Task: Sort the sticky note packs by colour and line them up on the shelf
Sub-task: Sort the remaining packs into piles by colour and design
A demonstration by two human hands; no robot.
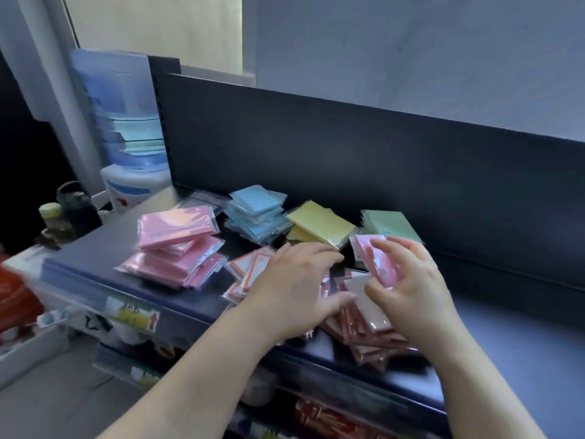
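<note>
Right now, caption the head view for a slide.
Right hand holds a pink pack; left hand spreads over red-edged packs on the shelf, near a pink pile and blue pile.

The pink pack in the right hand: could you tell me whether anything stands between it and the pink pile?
Yes. The left hand, spread over the red-edged packs, lies directly between the pink pack and the pink pile to its left. Nothing else visible does.

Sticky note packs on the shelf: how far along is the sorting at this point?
Done: pink stack, blue stack, yellow packs and green packs lie grouped, loosely. In hand: the right hand holds a pink pack; the left hand is spread over the red-bordered packs. Left: those and neat lining up.
</note>
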